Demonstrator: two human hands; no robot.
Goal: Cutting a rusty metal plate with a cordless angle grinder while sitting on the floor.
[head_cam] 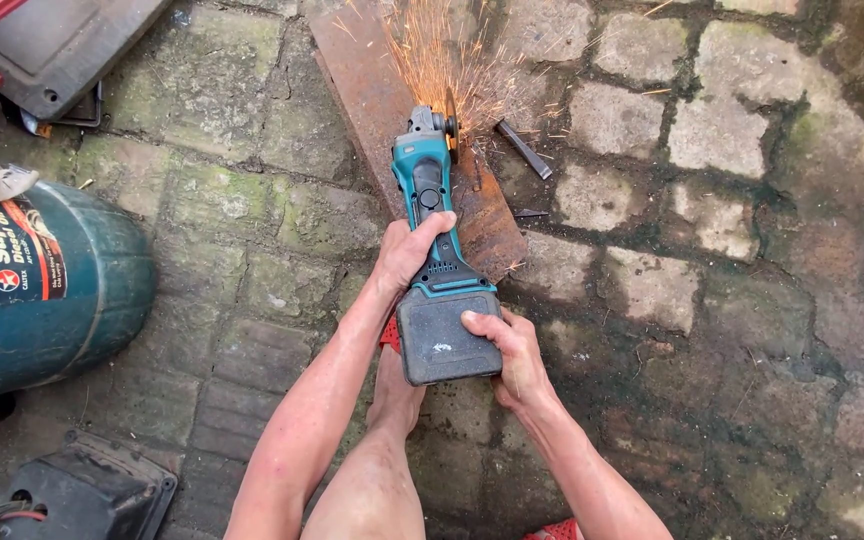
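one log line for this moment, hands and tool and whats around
left hand grips grinder body | right hand holds battery end | angle grinder disc on rusty steel plate, sparks flying | chisel beside | teal drum left

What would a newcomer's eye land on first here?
The sparks spraying from the grinder at top centre, where its disc bites a rusty plate lying on the mossy paving. Next, the left hand wrapped around the grinder's body and the right hand steadying its battery. A teal drum lies at the left edge.
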